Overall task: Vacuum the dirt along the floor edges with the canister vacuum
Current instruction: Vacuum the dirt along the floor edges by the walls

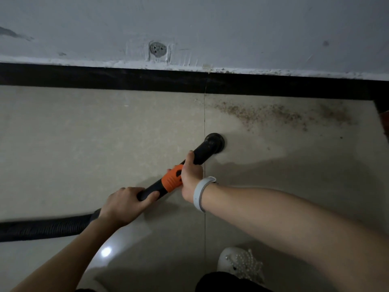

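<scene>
A black vacuum wand (203,151) with an orange collar (172,180) points up and to the right, its round nozzle (215,142) resting on the beige tile floor. My right hand (190,177) grips the wand just above the orange collar. My left hand (126,204) grips the wand's lower end, where the ribbed black hose (44,227) runs off to the left. Brown dirt (273,115) is scattered along the floor edge by the black baseboard (126,80), up and to the right of the nozzle.
A grey-white wall (231,28) with a patched round hole (157,49) rises above the baseboard. A tile joint (204,114) runs down the floor past the nozzle. My shoe with pearl beads (242,263) stands at the bottom. A dark object (384,119) sits at the right edge.
</scene>
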Action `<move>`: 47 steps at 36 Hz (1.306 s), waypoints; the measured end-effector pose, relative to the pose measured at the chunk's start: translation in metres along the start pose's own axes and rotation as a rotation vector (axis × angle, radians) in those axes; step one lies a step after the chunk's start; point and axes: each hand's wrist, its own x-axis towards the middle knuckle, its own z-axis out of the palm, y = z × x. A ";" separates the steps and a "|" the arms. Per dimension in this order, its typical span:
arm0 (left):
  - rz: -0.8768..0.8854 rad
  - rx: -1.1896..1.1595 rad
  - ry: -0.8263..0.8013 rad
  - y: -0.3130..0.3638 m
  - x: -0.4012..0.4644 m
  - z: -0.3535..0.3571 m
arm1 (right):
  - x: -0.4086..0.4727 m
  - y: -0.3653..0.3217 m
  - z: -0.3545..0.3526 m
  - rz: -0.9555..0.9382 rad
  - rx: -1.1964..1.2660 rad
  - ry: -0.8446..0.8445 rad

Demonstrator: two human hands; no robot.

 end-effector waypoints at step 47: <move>0.258 0.376 -0.273 -0.052 0.012 -0.075 | -0.040 0.057 0.040 0.140 0.459 0.142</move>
